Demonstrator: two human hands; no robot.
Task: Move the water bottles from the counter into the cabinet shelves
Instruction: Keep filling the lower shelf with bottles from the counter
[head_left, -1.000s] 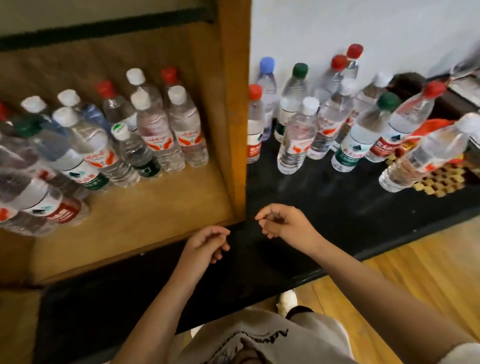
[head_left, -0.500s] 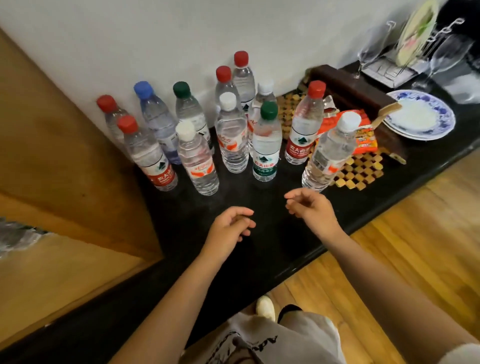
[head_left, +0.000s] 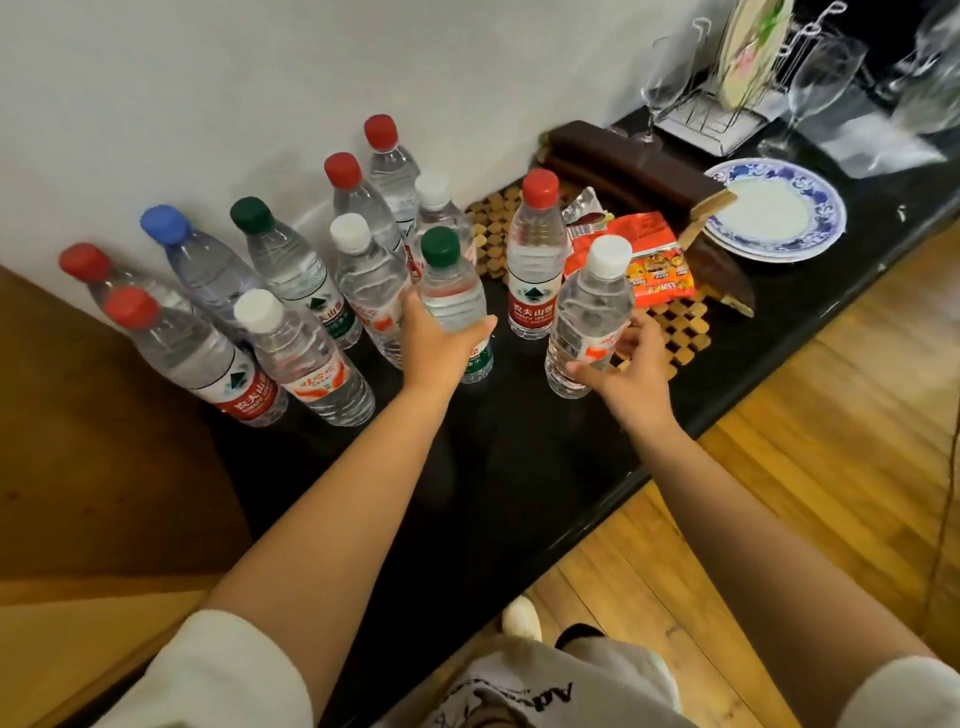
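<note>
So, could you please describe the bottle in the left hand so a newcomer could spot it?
On the black counter by the white wall, find the bottle cluster. The left hand grips the green-capped bottle at the front; the other green-capped one stands nearer the wall.

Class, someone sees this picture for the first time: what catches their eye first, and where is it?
A crowd of clear plastic water bottles with coloured caps stands on the black counter against the white wall. The left hand grips a green-capped bottle; the right hand grips a white-capped bottle.

The left hand (head_left: 441, 345) hides the green-capped bottle's (head_left: 452, 291) label; the glasses (head_left: 821, 88) at top right are blurred
</note>
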